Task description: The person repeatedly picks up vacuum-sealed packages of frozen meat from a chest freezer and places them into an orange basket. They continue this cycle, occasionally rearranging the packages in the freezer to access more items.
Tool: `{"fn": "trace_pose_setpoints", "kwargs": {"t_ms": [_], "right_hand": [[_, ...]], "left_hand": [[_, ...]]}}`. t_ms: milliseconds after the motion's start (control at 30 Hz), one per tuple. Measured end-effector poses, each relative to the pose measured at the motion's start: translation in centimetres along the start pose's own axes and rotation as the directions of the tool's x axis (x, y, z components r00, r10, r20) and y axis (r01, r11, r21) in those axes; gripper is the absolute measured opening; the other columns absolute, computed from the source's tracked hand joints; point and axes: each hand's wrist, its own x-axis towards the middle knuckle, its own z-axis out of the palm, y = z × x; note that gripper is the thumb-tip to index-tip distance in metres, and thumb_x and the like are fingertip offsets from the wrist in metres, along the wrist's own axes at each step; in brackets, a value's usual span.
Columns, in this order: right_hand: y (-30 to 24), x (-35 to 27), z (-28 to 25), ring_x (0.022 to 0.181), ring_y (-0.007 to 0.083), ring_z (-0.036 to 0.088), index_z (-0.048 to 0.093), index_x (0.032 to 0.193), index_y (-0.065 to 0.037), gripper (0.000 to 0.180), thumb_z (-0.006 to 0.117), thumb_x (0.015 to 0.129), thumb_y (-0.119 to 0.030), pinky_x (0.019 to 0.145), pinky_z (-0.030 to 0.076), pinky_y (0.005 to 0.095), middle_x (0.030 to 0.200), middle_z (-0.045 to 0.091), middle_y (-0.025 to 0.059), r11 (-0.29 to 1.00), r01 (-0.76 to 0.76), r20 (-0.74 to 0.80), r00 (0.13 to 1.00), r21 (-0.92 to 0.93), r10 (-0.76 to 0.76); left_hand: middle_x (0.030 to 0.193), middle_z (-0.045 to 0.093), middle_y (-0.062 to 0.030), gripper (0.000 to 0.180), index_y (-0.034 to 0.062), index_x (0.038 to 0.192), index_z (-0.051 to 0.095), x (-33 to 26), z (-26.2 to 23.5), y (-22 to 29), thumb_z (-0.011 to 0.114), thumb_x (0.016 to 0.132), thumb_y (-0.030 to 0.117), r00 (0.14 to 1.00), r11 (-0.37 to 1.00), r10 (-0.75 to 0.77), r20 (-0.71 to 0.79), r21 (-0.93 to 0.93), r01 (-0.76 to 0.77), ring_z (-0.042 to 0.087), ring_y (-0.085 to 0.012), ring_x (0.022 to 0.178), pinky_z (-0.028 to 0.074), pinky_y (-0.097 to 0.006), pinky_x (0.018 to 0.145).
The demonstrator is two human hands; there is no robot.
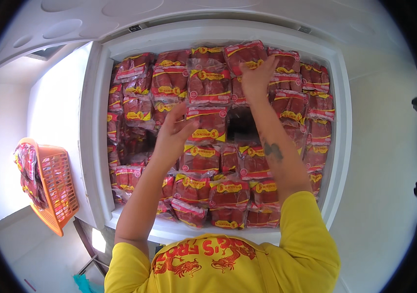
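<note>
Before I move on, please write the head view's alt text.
A person in a yellow shirt has the right hand on a red plastic-wrapped pack near the far edge of a white chest of similar packs, the left hand open left of its middle. An orange plastic basket with more packs is at left.

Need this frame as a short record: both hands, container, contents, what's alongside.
left hand: fingers spread at a middle pack; contact unclear
right hand: at a far-row pack; grip unclear
container: white chest, open
contents: many clear-wrapped red packs, red and yellow labels; dark gap right of middle
alongside: orange basket at left, holding similar packs
clothing: yellow shirt
</note>
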Motion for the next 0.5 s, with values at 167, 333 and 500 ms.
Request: {"fn": "trace_pose_setpoints", "kwargs": {"t_ms": [167, 333, 500], "right_hand": [[0.0, 2.8, -2.8, 0.142, 0.0341, 0.026, 0.034, 0.147, -0.028, 0.073, 0.067, 0.084, -0.044, 0.112, 0.021, 0.0560, 0.153, 0.031, 0.0111, 0.613, 0.730, 0.597, 0.646, -0.302, -0.475], [0.4, 3.1, -1.4, 0.143, 0.0373, 0.022, 0.033, 0.147, -0.035, 0.074, 0.059, 0.083, -0.060, 0.110, 0.020, 0.0625, 0.154, 0.027, 0.0120, 0.691, 0.564, 0.672, 0.725, -0.453, -0.151], [1.5, 3.0, 1.1, 0.145, 0.0372, 0.016, 0.028, 0.149, -0.035, 0.074, 0.053, 0.085, -0.065, 0.110, 0.017, 0.0649, 0.157, 0.019, 0.0147, 0.605, 0.629, 0.614, 0.740, -0.489, -0.273]], "left_hand": [[0.126, 0.055, -0.0119, 0.062, 0.0011, 0.142, 0.036, -3.6, -2.9, -3.0, 0.067, 0.088, 0.008, 0.994, 0.995, -0.098, -0.055, -0.007, 0.097, 0.061, -0.0140, 0.100, 0.048, -0.028, 0.086], [0.110, 0.063, -0.0099, 0.060, 0.0022, 0.141, 0.037, -5.9, -4.8, -4.6, 0.066, 0.089, 0.008, 0.995, 0.996, -0.076, -0.065, 0.033, 0.078, 0.061, -0.0130, 0.096, 0.047, -0.026, 0.082], [0.111, 0.062, -0.0112, 0.056, 0.0047, 0.139, 0.041, -7.6, -6.0, -5.3, 0.066, 0.089, 0.009, 0.996, 0.997, -0.069, -0.059, 0.026, 0.071, 0.061, -0.0141, 0.096, 0.048, -0.028, 0.084]]}}
